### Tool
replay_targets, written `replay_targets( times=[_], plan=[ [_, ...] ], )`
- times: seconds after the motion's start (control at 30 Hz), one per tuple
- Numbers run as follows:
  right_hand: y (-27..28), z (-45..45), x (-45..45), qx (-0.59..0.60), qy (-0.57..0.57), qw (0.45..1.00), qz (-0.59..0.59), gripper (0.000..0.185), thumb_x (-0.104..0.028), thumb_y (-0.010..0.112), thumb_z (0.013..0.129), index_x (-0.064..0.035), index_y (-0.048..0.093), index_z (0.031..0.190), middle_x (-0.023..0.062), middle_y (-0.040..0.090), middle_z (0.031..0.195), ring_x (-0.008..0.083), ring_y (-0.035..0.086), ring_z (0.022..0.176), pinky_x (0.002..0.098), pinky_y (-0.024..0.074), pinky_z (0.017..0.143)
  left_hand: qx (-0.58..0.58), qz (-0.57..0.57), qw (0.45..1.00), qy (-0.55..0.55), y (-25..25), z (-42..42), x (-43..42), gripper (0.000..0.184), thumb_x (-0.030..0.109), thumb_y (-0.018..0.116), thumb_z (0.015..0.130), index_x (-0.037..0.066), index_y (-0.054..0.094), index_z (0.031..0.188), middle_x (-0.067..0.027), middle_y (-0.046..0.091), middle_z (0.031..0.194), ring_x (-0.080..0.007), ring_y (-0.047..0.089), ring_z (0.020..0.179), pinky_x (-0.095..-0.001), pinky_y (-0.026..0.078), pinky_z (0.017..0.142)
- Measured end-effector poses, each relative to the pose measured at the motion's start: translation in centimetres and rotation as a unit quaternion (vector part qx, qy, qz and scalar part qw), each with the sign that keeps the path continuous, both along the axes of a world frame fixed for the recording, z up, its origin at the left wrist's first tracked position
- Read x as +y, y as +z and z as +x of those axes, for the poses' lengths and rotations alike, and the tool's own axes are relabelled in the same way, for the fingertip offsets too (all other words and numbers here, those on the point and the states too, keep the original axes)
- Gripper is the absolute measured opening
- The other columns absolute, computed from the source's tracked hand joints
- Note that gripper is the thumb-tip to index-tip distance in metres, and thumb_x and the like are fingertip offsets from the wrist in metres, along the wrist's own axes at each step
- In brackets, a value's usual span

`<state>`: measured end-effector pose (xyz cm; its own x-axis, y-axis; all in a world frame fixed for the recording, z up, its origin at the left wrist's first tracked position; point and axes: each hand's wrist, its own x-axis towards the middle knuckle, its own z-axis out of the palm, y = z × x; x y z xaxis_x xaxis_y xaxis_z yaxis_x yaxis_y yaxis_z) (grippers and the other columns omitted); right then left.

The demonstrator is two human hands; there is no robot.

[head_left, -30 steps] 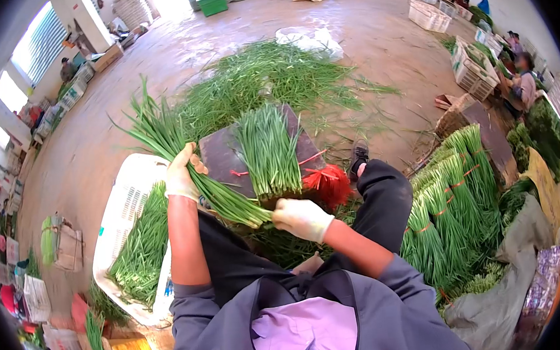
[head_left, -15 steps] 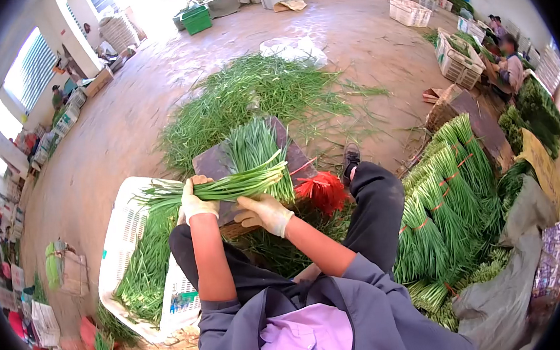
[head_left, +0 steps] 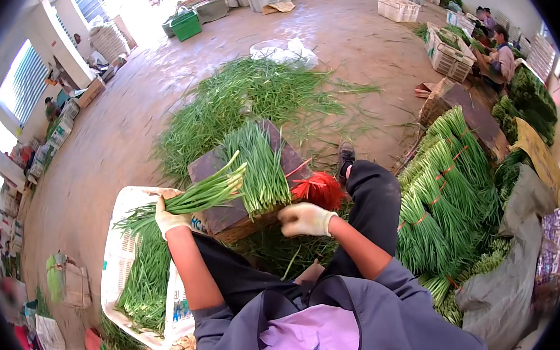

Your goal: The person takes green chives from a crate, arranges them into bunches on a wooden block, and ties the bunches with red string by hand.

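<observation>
My left hand, in a pale glove, is closed around a bunch of chives, their pale ends pointing right. The bunch is held above the left part of a dark board. A larger pile of chives lies on the board, cut ends toward me. My gloved right hand is off the board's front right corner, fingers curled; whether anything is in them is hidden. Close beyond it lies a bundle of red ties. A single stalk is below the right hand, between my legs.
A white crate with loose chives stands at my left. Tied chive bundles are stacked at my right. Loose greens and a plastic bag lie on the floor ahead. People sit beside crates at far right.
My left hand has moved left and slightly down with the chives. My right hand has left the bunch, moving right, and its fingers have curled. A loose stalk now shows below it.
</observation>
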<state>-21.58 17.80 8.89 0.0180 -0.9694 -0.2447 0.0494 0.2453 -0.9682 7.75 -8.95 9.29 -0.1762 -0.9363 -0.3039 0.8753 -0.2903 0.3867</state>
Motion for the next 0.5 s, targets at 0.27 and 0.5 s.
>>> replay_targets(
  times=[0.27,0.5],
  plan=[
    [3.0,2.0,-5.3,-0.018,-0.086,0.974,-0.211,0.035,-0.019,0.070,0.090,0.0031,0.064,0.116,0.0127,0.072,0.098,0.0169,0.068,0.085,0.0294,0.0549,0.073,-0.019,-0.063,0.997,-0.045,1.7,-1.5,2.4,0.028,0.031,0.051,0.099,0.010,0.061,0.084,-0.0039,0.063,0.076,-0.0262,0.056,0.073,-0.0414,0.048,0.075],
    [2.3,1.2,-2.9,-0.169,-0.114,0.975,-0.084,0.026,-0.014,0.067,0.093,0.0053,0.063,0.111,0.0121,0.069,0.090,0.0183,0.068,0.072,0.0300,0.0563,0.066,0.006,0.005,1.000,0.002,1.5,0.7,1.9,0.025,0.029,0.051,0.100,0.013,0.064,0.085,0.0006,0.065,0.078,-0.0199,0.059,0.071,-0.0394,0.050,0.071]
  ],
)
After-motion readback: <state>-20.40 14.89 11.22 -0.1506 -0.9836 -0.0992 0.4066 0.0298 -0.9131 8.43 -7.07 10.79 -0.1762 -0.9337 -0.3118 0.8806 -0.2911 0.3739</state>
